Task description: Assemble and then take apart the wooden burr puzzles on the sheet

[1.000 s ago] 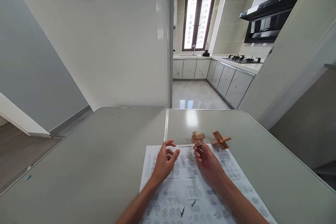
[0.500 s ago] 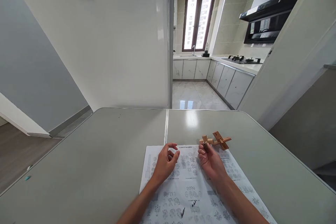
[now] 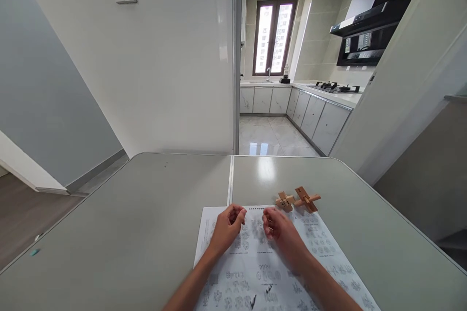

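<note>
Two small wooden cross-shaped puzzles lie side by side on the table just past the far edge of a printed paper sheet [image 3: 266,272]: a lighter one [image 3: 285,200] and, touching it on its right, a darker one [image 3: 307,198]. My right hand [image 3: 279,229] rests on the sheet just short of the lighter puzzle, fingers curled in, with nothing visible in them. My left hand [image 3: 226,228] lies beside it on the sheet, also loosely closed and holding nothing. The two hands are a few centimetres apart.
The grey table [image 3: 127,233] has a seam down its middle and rounded far corners. A white wall stands behind it. An open doorway leads to a kitchen with cabinets [image 3: 310,116] and a window [image 3: 272,34]. A small teal speck [image 3: 34,252] lies near the table's left edge.
My right hand set the lighter wooden puzzle down next to the darker one, let go and drew back over the sheet. My left hand's fingers curled closed. The camera tilted down slightly.
</note>
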